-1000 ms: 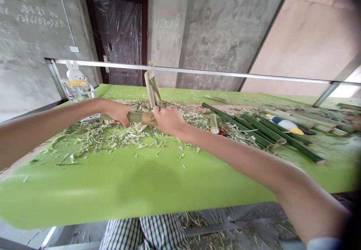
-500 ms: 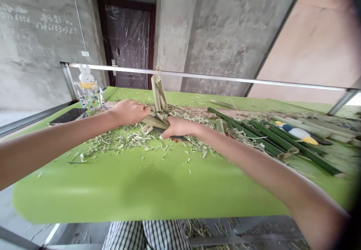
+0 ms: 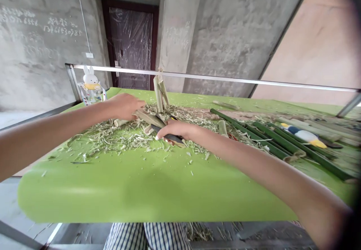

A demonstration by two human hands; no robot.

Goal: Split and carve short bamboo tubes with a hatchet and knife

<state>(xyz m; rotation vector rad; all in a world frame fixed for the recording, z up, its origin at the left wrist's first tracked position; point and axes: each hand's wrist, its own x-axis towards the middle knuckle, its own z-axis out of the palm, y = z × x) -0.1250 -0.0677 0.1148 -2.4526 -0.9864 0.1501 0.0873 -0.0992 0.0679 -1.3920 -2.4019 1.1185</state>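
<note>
Showing behind held bamboo: wall digits ending "30985".

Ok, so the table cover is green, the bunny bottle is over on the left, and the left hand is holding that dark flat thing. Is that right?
Not quite: the dark flat thing is in the right hand, not the left hand, as the head view shows. The green table cover and the bunny bottle on the left are just as you said.
</note>
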